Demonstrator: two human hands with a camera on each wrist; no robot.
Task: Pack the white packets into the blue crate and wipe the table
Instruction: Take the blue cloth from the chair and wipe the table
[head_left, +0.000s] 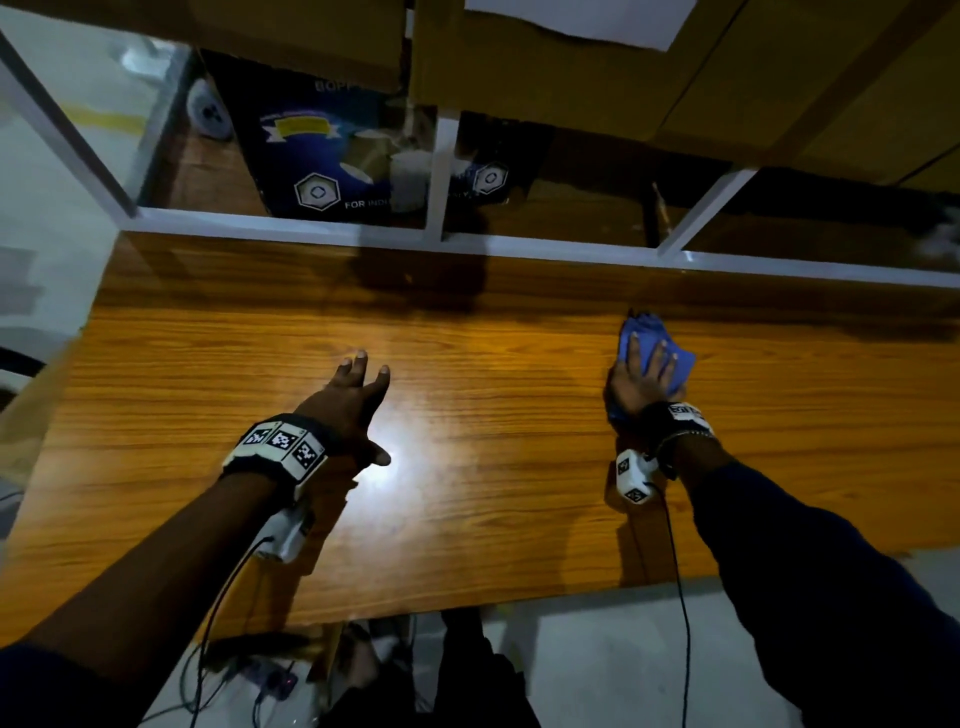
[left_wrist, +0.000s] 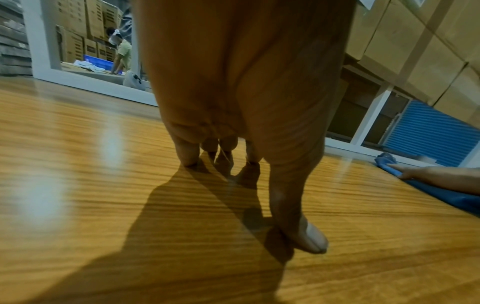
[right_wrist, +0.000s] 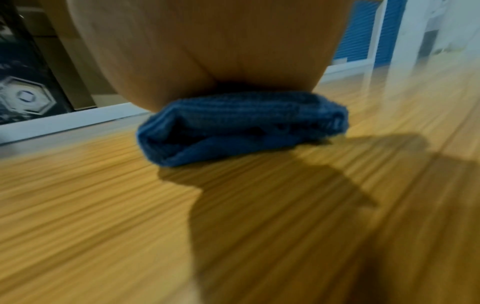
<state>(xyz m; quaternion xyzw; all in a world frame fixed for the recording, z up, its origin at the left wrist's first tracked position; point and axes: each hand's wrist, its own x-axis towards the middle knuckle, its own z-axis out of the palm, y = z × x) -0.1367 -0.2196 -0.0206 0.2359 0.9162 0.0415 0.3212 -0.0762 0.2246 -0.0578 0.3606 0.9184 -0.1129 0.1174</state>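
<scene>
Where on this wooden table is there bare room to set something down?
Bare wood lies between the left hand and the right hand, and along the table's near edge. The only occupied spot is under the blue cloth, near the white frame.

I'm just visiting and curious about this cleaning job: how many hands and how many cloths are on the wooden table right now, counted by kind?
Hands: 2, the left hand open over the table, the right hand flat on the cloth.
Blue cloth: 1.
Total: 3.
</scene>
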